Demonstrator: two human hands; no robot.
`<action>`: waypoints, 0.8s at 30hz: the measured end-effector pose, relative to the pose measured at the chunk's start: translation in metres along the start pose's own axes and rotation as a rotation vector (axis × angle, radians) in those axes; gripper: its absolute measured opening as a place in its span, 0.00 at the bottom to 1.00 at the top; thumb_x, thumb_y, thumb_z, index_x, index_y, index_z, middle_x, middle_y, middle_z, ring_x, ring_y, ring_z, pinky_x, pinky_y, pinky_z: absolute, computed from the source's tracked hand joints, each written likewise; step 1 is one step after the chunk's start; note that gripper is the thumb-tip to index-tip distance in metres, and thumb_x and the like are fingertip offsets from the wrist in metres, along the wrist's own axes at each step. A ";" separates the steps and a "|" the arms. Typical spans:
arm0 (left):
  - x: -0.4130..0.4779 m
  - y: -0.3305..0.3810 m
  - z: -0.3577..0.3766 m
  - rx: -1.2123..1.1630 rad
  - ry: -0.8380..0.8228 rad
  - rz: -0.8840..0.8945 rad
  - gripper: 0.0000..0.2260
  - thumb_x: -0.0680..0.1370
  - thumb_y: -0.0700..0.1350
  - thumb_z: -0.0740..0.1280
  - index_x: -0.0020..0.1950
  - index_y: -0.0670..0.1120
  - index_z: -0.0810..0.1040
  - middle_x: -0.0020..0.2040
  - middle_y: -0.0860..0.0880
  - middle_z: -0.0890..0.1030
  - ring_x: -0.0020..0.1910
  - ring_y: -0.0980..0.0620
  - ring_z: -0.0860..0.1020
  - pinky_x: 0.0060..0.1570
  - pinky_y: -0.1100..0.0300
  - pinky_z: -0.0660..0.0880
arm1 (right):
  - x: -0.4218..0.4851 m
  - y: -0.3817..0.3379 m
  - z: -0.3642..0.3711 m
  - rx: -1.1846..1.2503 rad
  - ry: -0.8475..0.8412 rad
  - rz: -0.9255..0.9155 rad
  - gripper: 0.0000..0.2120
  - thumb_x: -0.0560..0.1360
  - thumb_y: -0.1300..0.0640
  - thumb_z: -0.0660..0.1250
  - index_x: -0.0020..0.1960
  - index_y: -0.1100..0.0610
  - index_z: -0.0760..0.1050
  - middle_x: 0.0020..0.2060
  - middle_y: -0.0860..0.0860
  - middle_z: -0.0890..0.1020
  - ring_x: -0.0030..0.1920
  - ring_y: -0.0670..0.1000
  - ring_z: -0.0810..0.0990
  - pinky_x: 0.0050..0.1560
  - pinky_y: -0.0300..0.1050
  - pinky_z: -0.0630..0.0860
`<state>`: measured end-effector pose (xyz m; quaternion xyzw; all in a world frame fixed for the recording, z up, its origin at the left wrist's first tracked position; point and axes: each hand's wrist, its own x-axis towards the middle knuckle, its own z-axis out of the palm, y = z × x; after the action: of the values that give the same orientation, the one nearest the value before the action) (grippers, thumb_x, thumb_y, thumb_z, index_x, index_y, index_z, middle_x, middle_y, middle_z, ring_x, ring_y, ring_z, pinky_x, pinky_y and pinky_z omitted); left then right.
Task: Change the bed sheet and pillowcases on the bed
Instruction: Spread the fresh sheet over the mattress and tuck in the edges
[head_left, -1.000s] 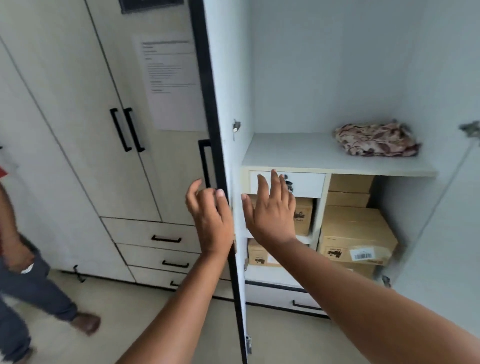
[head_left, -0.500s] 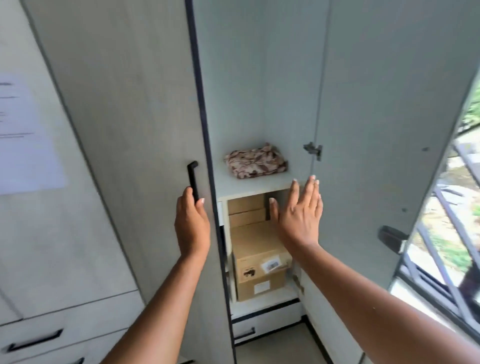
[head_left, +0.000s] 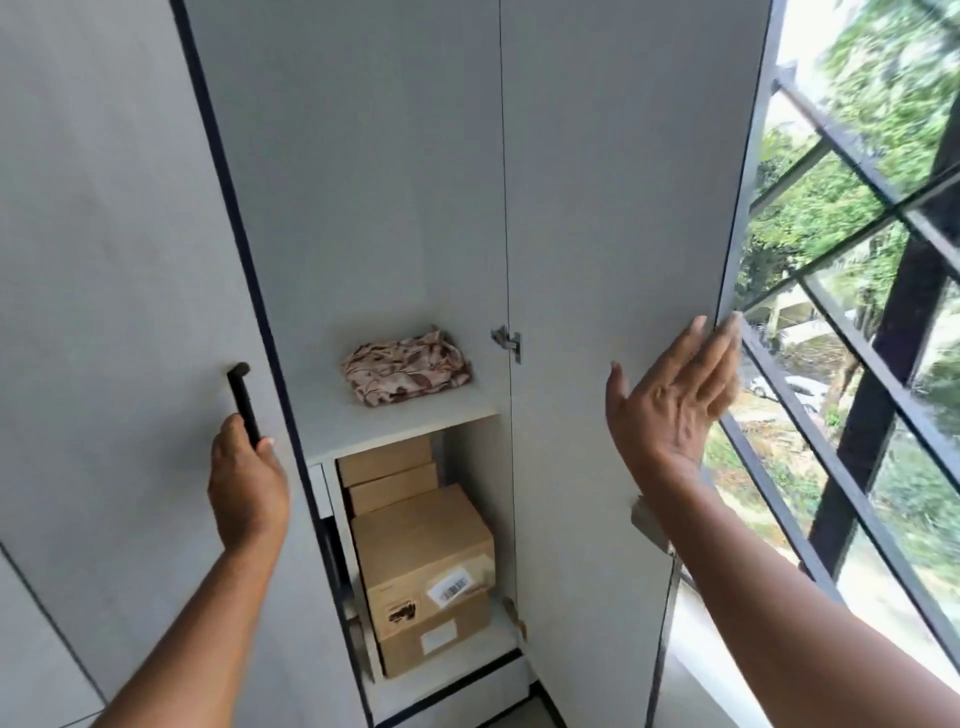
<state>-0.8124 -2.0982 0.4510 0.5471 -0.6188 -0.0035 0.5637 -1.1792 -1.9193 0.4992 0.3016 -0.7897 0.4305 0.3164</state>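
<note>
A folded floral cloth (head_left: 405, 370), pink and brown, lies on the white wardrobe shelf (head_left: 395, 428) between two open doors. My left hand (head_left: 248, 488) grips the lower end of the black handle (head_left: 243, 402) on the left door (head_left: 119, 312). My right hand (head_left: 675, 400) is open, fingers straight, and reaches to the outer edge of the right door (head_left: 623, 208), fingertips at that edge. Neither hand touches the cloth. No bed or pillows are in view.
Cardboard boxes (head_left: 423, 566) are stacked in the compartment under the shelf. A metal hinge (head_left: 506, 340) sits on the right door's inner side. A barred window (head_left: 852, 312) with trees outside is close on the right.
The view swung right and closer to the wardrobe. My left hand closed around the black door handle. My right hand moved right to the right door's outer edge.
</note>
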 end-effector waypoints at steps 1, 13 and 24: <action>0.001 -0.002 0.000 -0.002 -0.005 0.001 0.17 0.80 0.34 0.64 0.69 0.34 0.70 0.61 0.30 0.75 0.59 0.29 0.75 0.56 0.39 0.72 | 0.007 0.003 -0.005 0.024 0.020 0.047 0.44 0.79 0.43 0.61 0.81 0.66 0.43 0.81 0.65 0.44 0.81 0.62 0.43 0.78 0.61 0.45; 0.004 0.011 0.003 0.033 -0.051 -0.106 0.16 0.81 0.38 0.61 0.69 0.45 0.66 0.60 0.37 0.76 0.53 0.32 0.79 0.51 0.41 0.77 | 0.013 0.013 -0.015 0.437 0.079 -0.023 0.20 0.81 0.56 0.62 0.71 0.61 0.67 0.60 0.61 0.75 0.60 0.63 0.70 0.63 0.57 0.66; 0.026 0.020 -0.035 0.184 -0.256 -0.076 0.42 0.81 0.40 0.67 0.80 0.63 0.40 0.47 0.43 0.79 0.37 0.46 0.79 0.37 0.54 0.76 | -0.044 -0.075 0.013 0.690 -0.121 -0.602 0.30 0.80 0.46 0.68 0.75 0.62 0.66 0.72 0.60 0.72 0.73 0.56 0.70 0.74 0.45 0.66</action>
<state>-0.7955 -2.0864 0.4941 0.6146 -0.6620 -0.0381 0.4272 -1.0991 -1.9547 0.4969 0.6296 -0.4945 0.5391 0.2617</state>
